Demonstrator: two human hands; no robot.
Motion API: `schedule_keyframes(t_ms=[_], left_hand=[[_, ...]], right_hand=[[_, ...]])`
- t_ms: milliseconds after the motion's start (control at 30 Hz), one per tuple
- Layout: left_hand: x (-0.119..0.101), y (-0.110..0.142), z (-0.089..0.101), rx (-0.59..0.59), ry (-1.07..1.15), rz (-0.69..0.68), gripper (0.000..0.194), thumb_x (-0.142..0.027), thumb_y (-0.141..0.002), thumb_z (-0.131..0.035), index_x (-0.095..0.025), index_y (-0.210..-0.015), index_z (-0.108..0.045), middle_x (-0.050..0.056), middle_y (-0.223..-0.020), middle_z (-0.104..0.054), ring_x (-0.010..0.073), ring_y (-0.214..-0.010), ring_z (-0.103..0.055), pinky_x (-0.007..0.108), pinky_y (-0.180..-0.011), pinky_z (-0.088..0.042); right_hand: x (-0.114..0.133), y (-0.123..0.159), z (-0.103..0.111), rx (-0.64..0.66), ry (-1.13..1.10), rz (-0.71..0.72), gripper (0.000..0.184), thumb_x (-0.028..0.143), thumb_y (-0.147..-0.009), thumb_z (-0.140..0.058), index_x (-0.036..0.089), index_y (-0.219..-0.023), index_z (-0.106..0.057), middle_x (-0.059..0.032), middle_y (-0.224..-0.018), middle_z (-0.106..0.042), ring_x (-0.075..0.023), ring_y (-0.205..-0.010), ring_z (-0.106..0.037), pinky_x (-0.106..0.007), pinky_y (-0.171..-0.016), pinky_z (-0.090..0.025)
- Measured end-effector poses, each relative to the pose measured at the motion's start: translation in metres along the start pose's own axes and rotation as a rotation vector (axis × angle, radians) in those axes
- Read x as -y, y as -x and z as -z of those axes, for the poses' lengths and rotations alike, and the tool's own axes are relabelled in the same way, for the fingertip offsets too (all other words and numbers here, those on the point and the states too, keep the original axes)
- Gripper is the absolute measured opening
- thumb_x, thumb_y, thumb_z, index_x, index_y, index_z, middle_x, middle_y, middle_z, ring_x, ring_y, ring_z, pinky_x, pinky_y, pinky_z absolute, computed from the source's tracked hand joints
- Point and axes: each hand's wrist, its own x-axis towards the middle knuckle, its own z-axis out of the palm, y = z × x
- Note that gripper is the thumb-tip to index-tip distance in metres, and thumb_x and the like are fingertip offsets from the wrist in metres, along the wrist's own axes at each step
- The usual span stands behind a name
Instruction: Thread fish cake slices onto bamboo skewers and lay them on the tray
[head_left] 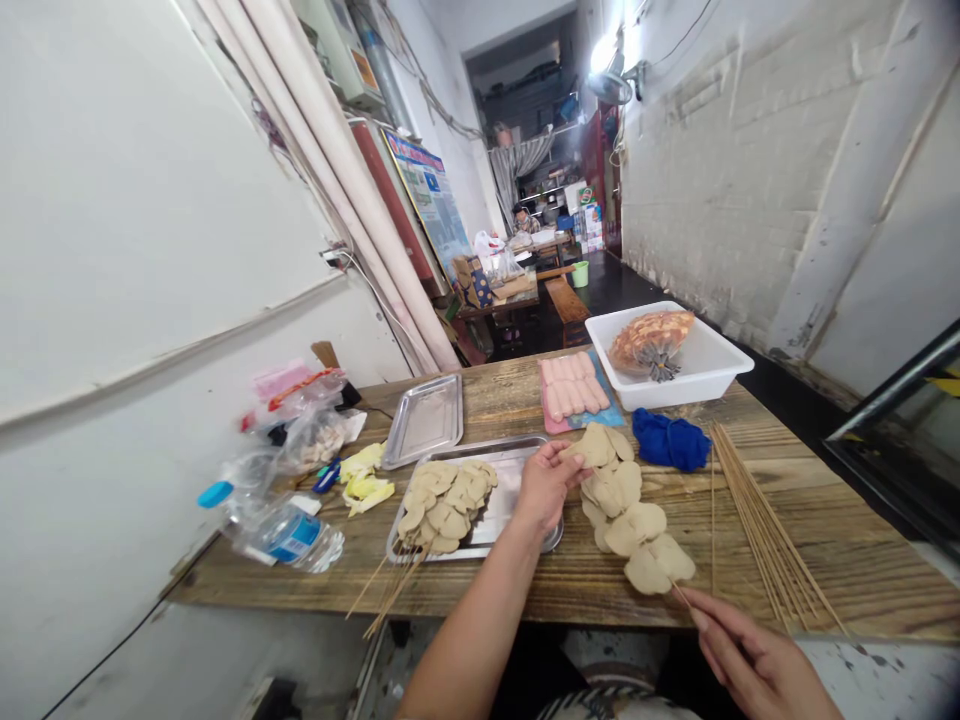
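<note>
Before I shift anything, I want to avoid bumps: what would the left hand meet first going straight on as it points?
The left hand would first meet the beige slices it touches; beyond, perhaps the blue cloth or white tub, though depth is unclear.

Bare tabletop point(844, 545) right of loose skewers point(763, 520)

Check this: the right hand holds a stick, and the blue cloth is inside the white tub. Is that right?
No: the head view shows the blue cloth on the wooden table beside the white tub, not inside it. The right hand does hold a stick.
</note>
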Motion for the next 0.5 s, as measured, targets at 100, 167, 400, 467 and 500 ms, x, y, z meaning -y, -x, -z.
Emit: schedule_keyframes(t_ms=[100,167,400,467,500], left_hand=[[0.002,0.001,-0.001,-0.017,-0.042,-0.024,0.034,-0.021,-0.054,-0.075,-0.013,-0.080,-0.054,0.002,-0.076,-0.062,0.0116,-0.070,-0.058,0.031,-0.073,-0.048],[0.003,0.002,-0.002,-0.018,-0.075,-0.050,0.032,-0.022,-0.056,-0.074,-0.013,-0.080,-0.055,0.001,-0.075,-0.061,0.0112,-0.069,-0.058,0.030,-0.072,-0.048],[0.010,0.004,-0.003,-0.020,-0.131,-0.117,0.027,-0.022,-0.059,-0.072,-0.014,-0.080,-0.058,0.001,-0.074,-0.062,0.0108,-0.068,-0.058,0.029,-0.072,-0.047],[0.012,0.005,-0.004,-0.029,-0.143,-0.122,0.027,-0.022,-0.059,-0.072,-0.014,-0.080,-0.058,0.001,-0.074,-0.062,0.0102,-0.067,-0.057,0.028,-0.071,-0.047],[0.013,0.005,-0.004,-0.035,-0.149,-0.124,0.027,-0.023,-0.059,-0.072,-0.014,-0.081,-0.059,0.001,-0.074,-0.062,0.0100,-0.066,-0.057,0.028,-0.070,-0.047]], right_hand=[[-0.002,0.000,0.000,0.009,0.017,0.010,0.044,0.044,-0.080,-0.051,0.016,-0.112,-0.061,-0.0005,-0.060,-0.058,-0.0145,-0.055,-0.051,-0.021,-0.053,-0.043],[-0.003,-0.001,0.000,0.008,0.046,0.020,0.045,0.044,-0.081,-0.049,0.015,-0.113,-0.061,0.0001,-0.059,-0.057,-0.0140,-0.054,-0.050,-0.021,-0.052,-0.042],[-0.012,-0.003,-0.001,0.018,0.032,0.026,0.045,0.043,-0.083,-0.047,0.014,-0.115,-0.058,0.0008,-0.058,-0.056,-0.0135,-0.053,-0.049,-0.020,-0.051,-0.041],[-0.013,-0.003,-0.001,0.010,0.017,0.018,0.046,0.044,-0.083,-0.047,0.013,-0.114,-0.058,-0.0001,-0.060,-0.058,-0.0134,-0.053,-0.048,-0.020,-0.051,-0.041],[-0.012,-0.002,-0.001,0.003,0.011,0.015,0.046,0.044,-0.082,-0.047,0.013,-0.114,-0.059,-0.0007,-0.061,-0.059,-0.0134,-0.053,-0.048,-0.020,-0.050,-0.041]])
